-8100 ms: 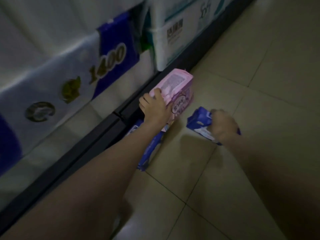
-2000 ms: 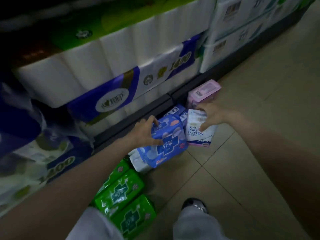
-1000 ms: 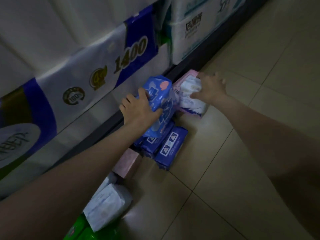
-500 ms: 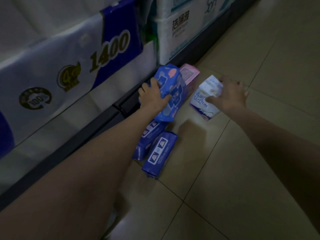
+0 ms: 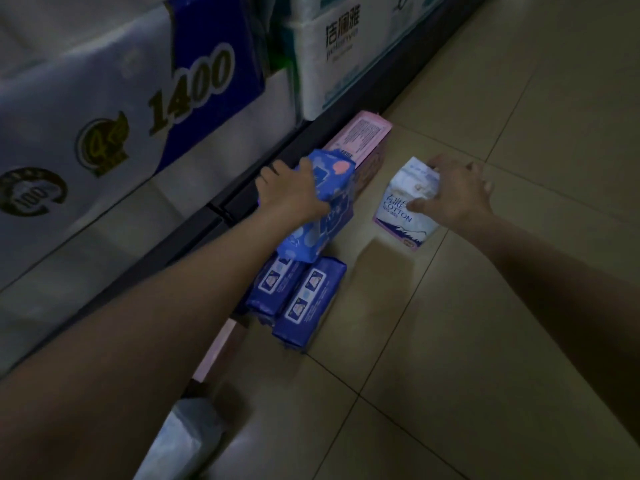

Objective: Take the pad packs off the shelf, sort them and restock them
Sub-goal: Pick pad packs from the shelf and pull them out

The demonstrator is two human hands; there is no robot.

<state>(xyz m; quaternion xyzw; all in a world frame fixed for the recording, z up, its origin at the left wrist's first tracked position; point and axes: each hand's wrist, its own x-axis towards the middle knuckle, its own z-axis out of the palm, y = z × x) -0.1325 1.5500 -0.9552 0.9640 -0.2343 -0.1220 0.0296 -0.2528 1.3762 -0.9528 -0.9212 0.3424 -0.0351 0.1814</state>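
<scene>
**Stock on floor by bottom shelf – pad packs, dim light**

1. Light-blue pack (image 5: 322, 209): soft glossy plastic wrap w/ pink and white print, pillow-shaped, crinkled at top seam. Held tilted above the floor row. Left hand (image 5: 289, 194) grips it from the shelf side, fingers curled over the top edge, thumb on the near face.

2. White pack (image 5: 403, 206): squarish soft wrap, lettering "PURE COTTON" on front, lilac band at base. Stands upright on floor tile (image 5: 485, 323), apart from the row. Right hand (image 5: 453, 192) on its top right corner; thumb lies across the front face, fingers spread over the top and far side. Grasp looks loose; can't tell how firmly it holds.

3. Pink box (image 5: 360, 140): stiff rectangular carton, small print panel on top face. Sits vs. the shelf base, just behind item 1.

4. Dark-blue packs (image 5: 306, 296), 2 pcs: oblong glossy wraps w/ small square picture panels, side by side on floor, directly below item 1.

5. Pale white pack (image 5: 187, 441): puffy soft wrap, bottom of view, partly hidden by left forearm.

6. Shelf base (image 5: 194, 233): dark flat strip along the floor.

7. Tissue bales (image 5: 145, 109) on shelf: white film wrap, blue panel, gold "1400". Adjacent bale white w/ dark characters.

Floor: smooth beige tiles, thin grout lines.
</scene>
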